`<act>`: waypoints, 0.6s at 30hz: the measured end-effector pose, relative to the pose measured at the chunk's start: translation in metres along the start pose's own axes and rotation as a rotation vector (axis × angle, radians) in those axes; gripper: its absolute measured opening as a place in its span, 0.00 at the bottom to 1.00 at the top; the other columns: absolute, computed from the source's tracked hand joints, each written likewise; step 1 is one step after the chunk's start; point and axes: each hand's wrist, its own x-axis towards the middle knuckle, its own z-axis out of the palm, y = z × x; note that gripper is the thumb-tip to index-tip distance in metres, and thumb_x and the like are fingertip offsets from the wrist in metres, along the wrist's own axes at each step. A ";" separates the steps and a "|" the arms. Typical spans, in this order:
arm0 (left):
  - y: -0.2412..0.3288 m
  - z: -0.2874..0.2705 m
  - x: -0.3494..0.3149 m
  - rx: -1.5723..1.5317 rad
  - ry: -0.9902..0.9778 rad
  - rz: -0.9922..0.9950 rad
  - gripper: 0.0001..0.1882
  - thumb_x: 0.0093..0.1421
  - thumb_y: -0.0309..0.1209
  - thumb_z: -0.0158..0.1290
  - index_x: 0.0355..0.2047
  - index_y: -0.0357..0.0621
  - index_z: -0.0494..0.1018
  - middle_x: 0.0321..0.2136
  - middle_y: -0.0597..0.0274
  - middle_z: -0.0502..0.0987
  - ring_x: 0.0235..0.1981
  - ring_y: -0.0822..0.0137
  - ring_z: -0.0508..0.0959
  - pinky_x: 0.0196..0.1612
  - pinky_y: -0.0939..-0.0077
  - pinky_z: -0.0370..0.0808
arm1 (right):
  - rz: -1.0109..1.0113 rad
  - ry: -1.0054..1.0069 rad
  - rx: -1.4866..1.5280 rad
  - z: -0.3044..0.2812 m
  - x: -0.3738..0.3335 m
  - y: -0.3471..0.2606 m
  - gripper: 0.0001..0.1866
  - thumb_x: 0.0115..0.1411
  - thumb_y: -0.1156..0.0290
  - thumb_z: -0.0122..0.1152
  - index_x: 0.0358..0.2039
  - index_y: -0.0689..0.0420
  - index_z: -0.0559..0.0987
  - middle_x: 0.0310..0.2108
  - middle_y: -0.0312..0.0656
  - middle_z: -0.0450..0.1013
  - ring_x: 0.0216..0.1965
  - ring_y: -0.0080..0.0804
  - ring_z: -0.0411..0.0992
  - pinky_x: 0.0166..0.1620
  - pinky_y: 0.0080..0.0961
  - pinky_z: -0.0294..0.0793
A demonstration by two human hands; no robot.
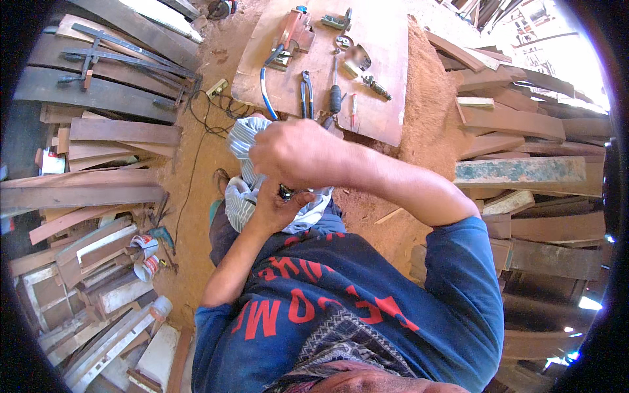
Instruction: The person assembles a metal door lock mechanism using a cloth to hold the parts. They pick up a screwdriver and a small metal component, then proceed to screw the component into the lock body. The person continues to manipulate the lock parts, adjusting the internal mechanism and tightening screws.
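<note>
Along the left edge, stacks of wooden planks and offcuts lie piled on the sawdust floor, with long metal clamps laid across the upper boards and a small roll of tape among the scraps lower down. A thin black cord trails over the floor from that pile.

Toward the middle, the left hand comes up from the lower edge with its fingers curled closed around a small dark metal part, which sits right at the centre of the view between both hands. A striped grey-and-white cloth is bunched beneath and behind the hands, touching both. The right hand lies just above the left, its fingers bent down and closed onto the same small part; how it grips underneath is hidden.

Beyond the hands a flat brown board rests on the floor, carrying a blue-handled tool, pliers, a screwdriver and a few metal fittings.

Farther right, more weathered planks are stacked in rows.
</note>
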 end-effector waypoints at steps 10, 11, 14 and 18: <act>0.002 -0.003 0.009 -0.186 0.168 0.069 0.30 0.57 0.52 0.69 0.46 0.40 0.76 0.30 0.65 0.78 0.32 0.70 0.75 0.37 0.71 0.74 | 0.538 -0.181 0.409 -0.026 -0.046 0.030 0.16 0.66 0.61 0.60 0.34 0.63 0.81 0.31 0.58 0.77 0.35 0.58 0.77 0.39 0.49 0.75; 0.002 -0.006 0.009 -0.223 0.159 0.000 0.30 0.57 0.52 0.70 0.46 0.40 0.76 0.30 0.66 0.78 0.32 0.71 0.75 0.38 0.72 0.74 | 0.555 -0.208 0.433 -0.032 -0.056 0.024 0.15 0.66 0.61 0.60 0.35 0.62 0.80 0.31 0.58 0.77 0.36 0.58 0.77 0.39 0.49 0.75; 0.000 -0.008 0.011 -0.310 0.135 -0.080 0.29 0.58 0.51 0.69 0.46 0.40 0.75 0.30 0.70 0.78 0.32 0.76 0.74 0.37 0.75 0.73 | 0.368 -0.200 0.468 -0.044 -0.076 0.002 0.11 0.64 0.67 0.64 0.39 0.62 0.80 0.30 0.54 0.76 0.34 0.54 0.76 0.38 0.47 0.74; 0.008 -0.010 0.009 -0.309 0.142 -0.084 0.25 0.60 0.46 0.69 0.46 0.40 0.75 0.30 0.70 0.77 0.31 0.78 0.73 0.36 0.77 0.73 | 0.220 -0.286 0.263 -0.056 -0.065 -0.022 0.11 0.62 0.67 0.67 0.41 0.59 0.80 0.30 0.49 0.74 0.35 0.52 0.75 0.40 0.45 0.74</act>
